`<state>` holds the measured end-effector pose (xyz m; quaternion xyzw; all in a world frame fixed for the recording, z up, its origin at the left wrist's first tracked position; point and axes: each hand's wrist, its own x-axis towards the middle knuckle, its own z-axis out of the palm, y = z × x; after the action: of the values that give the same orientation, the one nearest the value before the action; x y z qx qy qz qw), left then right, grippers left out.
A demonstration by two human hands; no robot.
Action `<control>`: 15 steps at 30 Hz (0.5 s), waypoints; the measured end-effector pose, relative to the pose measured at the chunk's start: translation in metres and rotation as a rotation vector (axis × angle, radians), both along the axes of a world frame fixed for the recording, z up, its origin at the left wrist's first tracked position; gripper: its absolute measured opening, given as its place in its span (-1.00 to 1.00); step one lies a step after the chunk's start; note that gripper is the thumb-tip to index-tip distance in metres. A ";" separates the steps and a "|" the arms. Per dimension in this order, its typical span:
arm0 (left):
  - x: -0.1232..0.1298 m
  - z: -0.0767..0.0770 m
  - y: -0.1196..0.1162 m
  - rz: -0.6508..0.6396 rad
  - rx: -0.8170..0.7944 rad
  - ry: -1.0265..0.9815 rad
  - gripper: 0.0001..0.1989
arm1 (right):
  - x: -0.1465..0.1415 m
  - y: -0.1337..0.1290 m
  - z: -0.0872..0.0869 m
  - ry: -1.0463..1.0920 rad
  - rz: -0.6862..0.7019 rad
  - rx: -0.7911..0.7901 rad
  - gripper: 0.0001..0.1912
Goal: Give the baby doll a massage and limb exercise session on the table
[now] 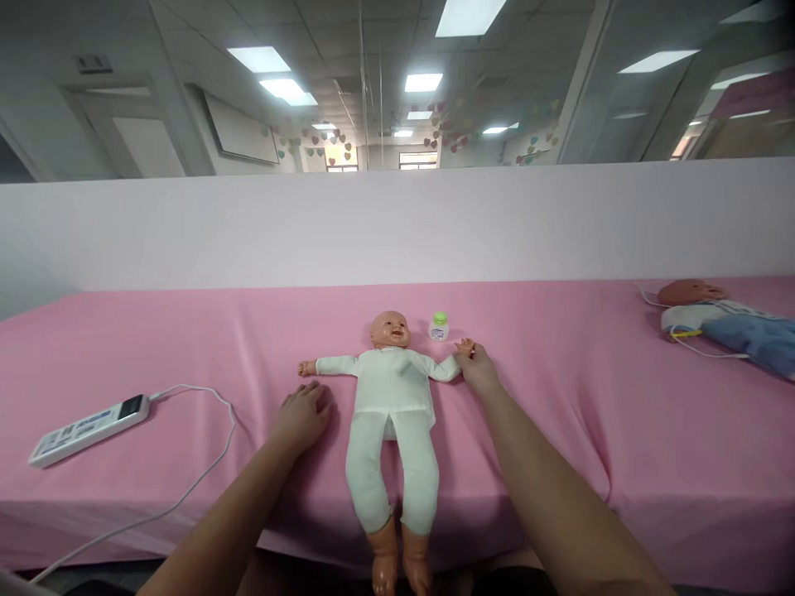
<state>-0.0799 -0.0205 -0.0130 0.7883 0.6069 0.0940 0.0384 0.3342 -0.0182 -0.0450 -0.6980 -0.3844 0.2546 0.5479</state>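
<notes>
A baby doll (392, 389) in a white top and white trousers lies face up on the pink cloth, its arms spread and its bare feet toward me. My right hand (478, 367) is closed around the doll's hand or sleeve end at the right. Palm down, my left hand (304, 416) rests on the cloth just below the doll's other hand, its fingers slightly curled and apart, holding nothing. Beside the doll's head stands a small white jar (439, 328) with a green lid.
A white power strip (90, 432) lies at the left, its cable curving toward the near edge. At the far right is a second doll (733, 323) in blue and white with thin tubes. Behind the pink-covered table (186, 331) runs a white wall (397, 228) with glass above.
</notes>
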 end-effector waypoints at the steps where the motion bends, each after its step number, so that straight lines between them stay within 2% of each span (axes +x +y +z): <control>1: -0.002 -0.001 -0.015 -0.045 0.017 -0.026 -0.51 | 0.001 0.000 -0.001 0.004 0.002 0.002 -0.43; 5: -0.013 -0.013 -0.091 -0.146 0.035 -0.180 -0.51 | 0.004 0.002 -0.007 -0.005 0.016 0.004 -0.45; 7: -0.016 -0.023 -0.131 -0.215 0.095 -0.230 -0.37 | 0.006 0.003 -0.008 -0.009 0.020 -0.006 -0.44; 9: -0.014 -0.038 -0.163 -0.284 0.194 -0.234 -0.07 | 0.005 0.003 -0.007 -0.009 0.018 -0.018 -0.44; 12: -0.002 -0.063 -0.193 -0.368 0.309 -0.174 0.16 | 0.003 0.000 -0.001 -0.011 0.005 -0.046 -0.46; 15: 0.014 -0.084 -0.199 -0.361 0.420 -0.137 0.29 | 0.000 -0.004 0.005 -0.006 -0.002 -0.058 -0.46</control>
<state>-0.0659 -0.2200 -0.0966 0.8661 0.4197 0.2626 -0.0687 0.3339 -0.0221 -0.0398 -0.7147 -0.3777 0.2629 0.5267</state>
